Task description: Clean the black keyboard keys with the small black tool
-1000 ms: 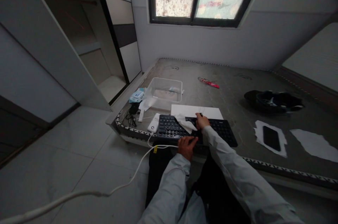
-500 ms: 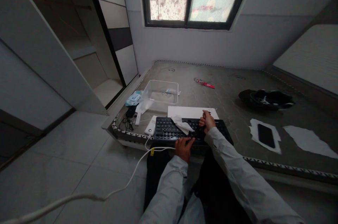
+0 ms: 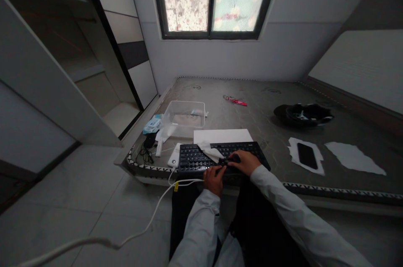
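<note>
A black keyboard [image 3: 195, 158] lies at the near edge of a grey mattress [image 3: 258, 107]. A crumpled white wipe [image 3: 208, 150] rests across its keys. My left hand [image 3: 213, 178] sits on the keyboard's front edge, fingers curled on it. My right hand [image 3: 244, 161] lies over the middle keys, closed on a small dark object that I cannot name. A white sheet [image 3: 223, 135] lies just behind the keyboard.
Behind the keyboard's left end stand a clear plastic tub [image 3: 185, 115], a wipes packet [image 3: 152, 124] and a white power bank [image 3: 174, 160] with a white cable [image 3: 138, 229]. A phone [image 3: 304, 155] on torn paper, a black helmet [image 3: 301, 114] and a red wrapper [image 3: 234, 100] lie further right.
My right hand has come down from the keyboard's far edge to its middle, close to my left hand. The view has swung slightly left and down.
</note>
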`<state>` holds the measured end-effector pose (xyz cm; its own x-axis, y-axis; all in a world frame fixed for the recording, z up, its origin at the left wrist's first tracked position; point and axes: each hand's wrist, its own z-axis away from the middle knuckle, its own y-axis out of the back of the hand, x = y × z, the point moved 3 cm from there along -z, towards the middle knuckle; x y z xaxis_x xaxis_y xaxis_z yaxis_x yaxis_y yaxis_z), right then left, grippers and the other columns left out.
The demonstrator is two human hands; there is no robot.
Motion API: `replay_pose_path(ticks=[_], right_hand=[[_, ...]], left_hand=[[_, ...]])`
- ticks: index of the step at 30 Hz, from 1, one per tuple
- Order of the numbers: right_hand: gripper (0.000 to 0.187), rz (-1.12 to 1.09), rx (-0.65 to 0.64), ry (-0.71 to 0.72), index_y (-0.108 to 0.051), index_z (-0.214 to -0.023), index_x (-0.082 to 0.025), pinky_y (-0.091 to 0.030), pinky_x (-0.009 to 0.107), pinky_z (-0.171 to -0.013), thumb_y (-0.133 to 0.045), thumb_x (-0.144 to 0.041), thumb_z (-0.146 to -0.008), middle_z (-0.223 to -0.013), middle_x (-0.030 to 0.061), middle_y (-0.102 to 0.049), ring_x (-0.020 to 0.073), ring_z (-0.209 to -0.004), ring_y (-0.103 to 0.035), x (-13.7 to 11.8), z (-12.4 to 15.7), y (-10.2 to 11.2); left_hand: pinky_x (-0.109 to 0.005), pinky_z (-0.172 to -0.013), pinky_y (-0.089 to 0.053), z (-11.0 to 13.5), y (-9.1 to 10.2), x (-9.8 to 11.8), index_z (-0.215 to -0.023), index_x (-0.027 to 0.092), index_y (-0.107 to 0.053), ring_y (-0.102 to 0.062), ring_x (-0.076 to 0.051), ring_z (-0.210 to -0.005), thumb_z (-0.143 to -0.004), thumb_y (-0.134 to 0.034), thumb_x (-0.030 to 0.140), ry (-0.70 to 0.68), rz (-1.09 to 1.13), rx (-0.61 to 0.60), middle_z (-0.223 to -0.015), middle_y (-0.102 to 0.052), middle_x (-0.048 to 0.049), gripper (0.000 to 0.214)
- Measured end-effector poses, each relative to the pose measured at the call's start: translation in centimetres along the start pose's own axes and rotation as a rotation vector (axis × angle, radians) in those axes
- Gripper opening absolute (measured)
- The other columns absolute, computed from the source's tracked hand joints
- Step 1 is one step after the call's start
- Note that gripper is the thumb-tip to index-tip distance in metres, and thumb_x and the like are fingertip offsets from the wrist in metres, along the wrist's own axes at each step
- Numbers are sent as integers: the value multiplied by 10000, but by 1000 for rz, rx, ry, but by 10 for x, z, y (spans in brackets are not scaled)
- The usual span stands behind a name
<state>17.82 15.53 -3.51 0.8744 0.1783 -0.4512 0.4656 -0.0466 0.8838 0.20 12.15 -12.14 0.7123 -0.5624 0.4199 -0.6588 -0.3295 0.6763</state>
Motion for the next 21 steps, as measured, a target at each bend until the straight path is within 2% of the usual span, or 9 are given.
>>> replay_pose_path(ticks=[4, 7, 12, 16, 18, 21], right_hand=[[220, 50, 10, -34, -679, -928, -263, -465, 301, -791, -628, -399, -763, -970, 39, -688, 208, -901, -641, 3, 10, -15], [209, 10, 65, -53, -689, -898, -270, -469, 307, -786, -559, -411, -815, -943, 42, -702, 209, -883, -649, 2, 13, -15], [277, -231, 155, -106, -700, -818, -231, -483, 305, -732, -519, -441, -827, -829, 42, -726, 213, -796, -671, -3, 20, 1], [282, -327, 193, -84, -701, -787, -218, -492, 302, -718, -542, -450, -808, -784, 41, -728, 211, -752, -675, -14, 29, 19], [255, -327, 223, -26, -697, -785, -223, -495, 301, -732, -566, -441, -805, -800, 39, -728, 206, -765, -675, -19, 35, 24], [224, -285, 229, 106, -693, -820, -235, -498, 300, -739, -573, -423, -821, -840, 46, -722, 199, -793, -670, -20, 48, 22]], left_hand=[[-337, -852, -401, -2, 2, 1, -1164, 351, -592, -546, -180, -967, -791, -598, 163, -12, -22, -5, -1043, -636, -22, 418], [-336, -853, -408, -4, 8, 4, -1164, 341, -593, -545, -183, -977, -788, -605, 159, -11, -27, -26, -1050, -633, -28, 418], [-342, -857, -416, -10, 21, 11, -1139, 339, -608, -547, -182, -983, -804, -606, 194, 7, 10, -42, -1056, -636, -21, 365], [-356, -871, -430, -16, 33, 19, -1122, 298, -623, -557, -191, -996, -839, -562, 243, 29, 78, -33, -1048, -649, -37, 295], [-361, -870, -444, -17, 39, 23, -1094, 265, -641, -579, -195, -977, -876, -497, 285, 92, 169, -32, -1012, -669, -51, 262], [-304, -789, -497, -17, 43, 26, -1089, 220, -639, -639, -157, -802, -915, -394, 373, 298, 440, -75, -894, -704, -48, 337]])
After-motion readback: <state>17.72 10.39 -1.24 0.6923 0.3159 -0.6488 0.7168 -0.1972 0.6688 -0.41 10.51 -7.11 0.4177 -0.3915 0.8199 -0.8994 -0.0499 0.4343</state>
